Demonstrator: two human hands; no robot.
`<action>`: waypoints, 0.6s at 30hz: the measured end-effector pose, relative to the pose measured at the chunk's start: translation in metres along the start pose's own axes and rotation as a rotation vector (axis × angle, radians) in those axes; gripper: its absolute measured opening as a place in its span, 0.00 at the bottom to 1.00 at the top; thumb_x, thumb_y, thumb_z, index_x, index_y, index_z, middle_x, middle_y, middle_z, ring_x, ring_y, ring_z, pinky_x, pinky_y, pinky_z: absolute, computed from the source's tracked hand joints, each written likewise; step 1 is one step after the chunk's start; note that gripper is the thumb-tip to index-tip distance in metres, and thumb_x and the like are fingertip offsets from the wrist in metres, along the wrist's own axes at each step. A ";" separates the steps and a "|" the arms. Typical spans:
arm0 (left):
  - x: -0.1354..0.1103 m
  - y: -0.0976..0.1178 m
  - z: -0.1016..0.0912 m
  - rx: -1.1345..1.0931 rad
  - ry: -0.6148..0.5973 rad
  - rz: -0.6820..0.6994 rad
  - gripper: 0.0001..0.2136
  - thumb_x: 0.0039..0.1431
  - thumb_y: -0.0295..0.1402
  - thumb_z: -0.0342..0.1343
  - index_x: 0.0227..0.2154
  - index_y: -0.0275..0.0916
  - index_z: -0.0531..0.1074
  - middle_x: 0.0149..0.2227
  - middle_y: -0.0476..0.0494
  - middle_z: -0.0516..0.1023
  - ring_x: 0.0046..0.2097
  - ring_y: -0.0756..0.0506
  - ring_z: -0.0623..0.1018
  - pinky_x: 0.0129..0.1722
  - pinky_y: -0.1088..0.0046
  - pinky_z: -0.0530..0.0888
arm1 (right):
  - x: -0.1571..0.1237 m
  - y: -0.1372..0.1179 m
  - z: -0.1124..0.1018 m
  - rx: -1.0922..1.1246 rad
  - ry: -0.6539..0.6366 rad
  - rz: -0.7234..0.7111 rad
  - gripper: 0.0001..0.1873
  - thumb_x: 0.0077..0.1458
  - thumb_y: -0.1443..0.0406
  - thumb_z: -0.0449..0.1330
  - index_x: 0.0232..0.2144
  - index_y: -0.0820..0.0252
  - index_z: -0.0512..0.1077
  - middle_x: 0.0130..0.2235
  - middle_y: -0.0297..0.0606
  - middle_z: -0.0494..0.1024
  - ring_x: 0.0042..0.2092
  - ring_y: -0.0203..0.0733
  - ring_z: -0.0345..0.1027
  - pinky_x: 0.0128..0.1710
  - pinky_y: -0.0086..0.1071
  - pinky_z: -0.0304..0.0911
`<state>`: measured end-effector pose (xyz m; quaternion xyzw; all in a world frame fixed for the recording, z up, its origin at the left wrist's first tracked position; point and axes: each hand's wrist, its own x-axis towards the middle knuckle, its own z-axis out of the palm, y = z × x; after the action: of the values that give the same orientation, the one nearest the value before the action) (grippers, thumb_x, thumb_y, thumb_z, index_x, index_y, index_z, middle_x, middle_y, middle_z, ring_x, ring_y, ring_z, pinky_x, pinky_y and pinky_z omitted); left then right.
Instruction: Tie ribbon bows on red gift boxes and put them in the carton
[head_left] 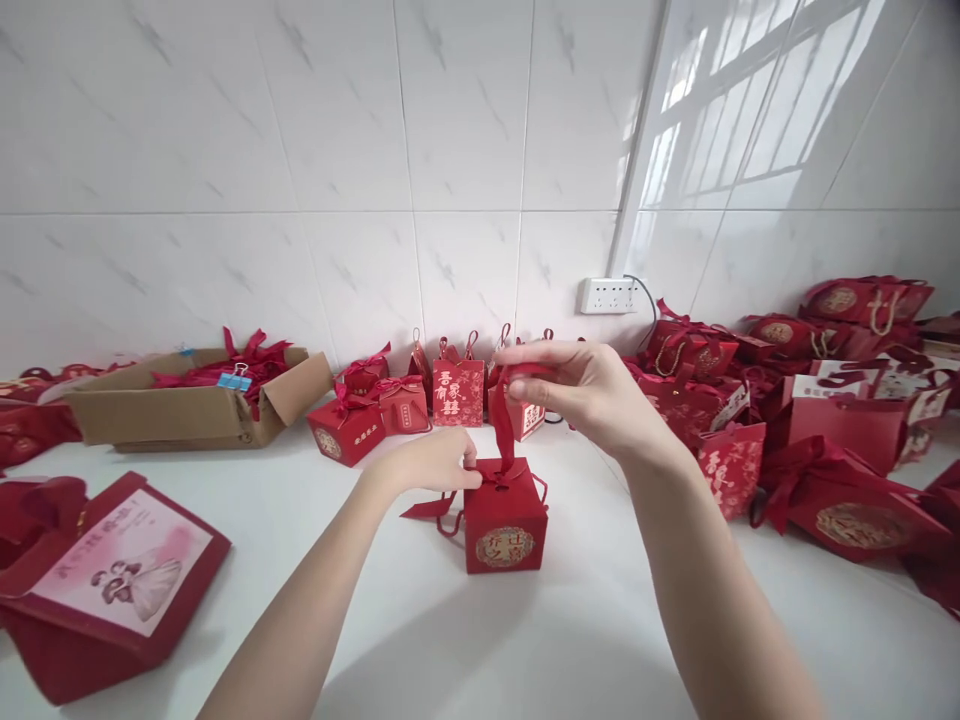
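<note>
A small red gift box (506,530) with a gold printed medallion stands upright on the white table in front of me. Above it, my right hand (581,388) pinches a red ribbon (504,425) between thumb and fingers and holds it upward from the box's top. My left hand (444,462) is closed at the top left edge of the box, with its fingertips touching the lid; whether they also grip ribbon is hidden. One ribbon tail and a thin cord loop hang out on the box's left side, and another cord loop shows on its right.
Behind stand several finished red boxes (457,393) along the tiled wall. A cardboard box (172,418) of red ribbons with a blue binder clip sits back left. A larger red box (127,590) lies at the near left. Many red gift boxes (855,500) crowd the right. A power strip (611,295) hangs on the wall.
</note>
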<state>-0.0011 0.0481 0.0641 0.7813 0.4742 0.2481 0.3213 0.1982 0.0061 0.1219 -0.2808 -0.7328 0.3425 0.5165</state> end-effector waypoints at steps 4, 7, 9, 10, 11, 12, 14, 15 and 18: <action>0.000 0.010 -0.020 0.030 -0.222 0.071 0.08 0.47 0.37 0.55 0.18 0.40 0.72 0.27 0.48 0.77 0.25 0.49 0.69 0.24 0.74 0.61 | 0.005 0.011 0.000 -0.254 0.193 -0.134 0.08 0.55 0.61 0.60 0.33 0.53 0.80 0.36 0.37 0.78 0.40 0.42 0.71 0.43 0.39 0.67; -0.008 0.013 -0.038 -0.087 -0.380 0.107 0.12 0.51 0.38 0.54 0.16 0.39 0.67 0.27 0.47 0.78 0.24 0.51 0.68 0.25 0.74 0.61 | 0.013 0.022 -0.004 -0.272 0.309 -0.159 0.08 0.54 0.60 0.61 0.31 0.53 0.80 0.39 0.39 0.78 0.43 0.45 0.72 0.46 0.41 0.67; -0.015 0.012 -0.047 -0.122 -0.448 0.062 0.14 0.52 0.39 0.56 0.17 0.39 0.64 0.18 0.50 0.73 0.22 0.52 0.67 0.24 0.75 0.61 | 0.016 0.026 -0.005 -0.137 0.298 -0.119 0.10 0.54 0.58 0.60 0.32 0.55 0.79 0.36 0.40 0.79 0.40 0.44 0.73 0.42 0.41 0.69; -0.018 0.011 -0.050 -0.131 -0.448 0.028 0.14 0.52 0.40 0.57 0.18 0.40 0.62 0.15 0.52 0.70 0.20 0.52 0.67 0.23 0.75 0.60 | 0.016 0.026 -0.005 -0.065 0.289 -0.097 0.11 0.54 0.57 0.60 0.33 0.56 0.79 0.34 0.39 0.80 0.37 0.44 0.74 0.40 0.40 0.70; -0.022 0.011 -0.053 -0.140 -0.415 -0.005 0.15 0.51 0.41 0.58 0.19 0.40 0.60 0.14 0.54 0.69 0.18 0.53 0.65 0.22 0.76 0.59 | 0.016 0.026 -0.004 -0.010 0.289 -0.080 0.11 0.53 0.57 0.61 0.33 0.56 0.79 0.32 0.38 0.80 0.35 0.43 0.74 0.37 0.39 0.71; -0.026 0.012 -0.056 -0.139 -0.354 -0.039 0.16 0.51 0.41 0.59 0.20 0.41 0.59 0.14 0.55 0.69 0.17 0.54 0.63 0.20 0.76 0.58 | 0.016 0.025 -0.003 0.024 0.301 -0.068 0.11 0.51 0.57 0.62 0.32 0.57 0.79 0.30 0.38 0.80 0.34 0.43 0.74 0.35 0.38 0.71; -0.034 0.015 -0.061 -0.106 -0.181 -0.096 0.15 0.50 0.41 0.59 0.22 0.40 0.59 0.18 0.54 0.73 0.15 0.56 0.61 0.18 0.77 0.57 | 0.014 0.023 -0.001 0.041 0.347 -0.056 0.10 0.48 0.57 0.64 0.28 0.57 0.78 0.29 0.37 0.80 0.32 0.42 0.74 0.32 0.36 0.70; -0.039 0.017 -0.063 -0.086 -0.096 -0.115 0.15 0.50 0.41 0.59 0.23 0.40 0.59 0.21 0.53 0.74 0.14 0.56 0.61 0.18 0.77 0.58 | 0.013 0.022 0.000 0.041 0.372 -0.050 0.10 0.47 0.57 0.65 0.26 0.58 0.77 0.28 0.37 0.80 0.31 0.42 0.74 0.31 0.35 0.69; -0.049 0.027 -0.066 -0.140 0.077 -0.053 0.13 0.52 0.40 0.59 0.24 0.39 0.62 0.25 0.51 0.76 0.18 0.55 0.69 0.24 0.75 0.66 | 0.010 0.019 0.004 0.068 0.432 -0.028 0.12 0.45 0.57 0.67 0.22 0.58 0.73 0.24 0.34 0.77 0.28 0.39 0.71 0.28 0.32 0.67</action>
<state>-0.0520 0.0124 0.1244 0.7339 0.4883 0.3021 0.3630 0.1922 0.0245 0.1111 -0.3199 -0.5972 0.2915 0.6753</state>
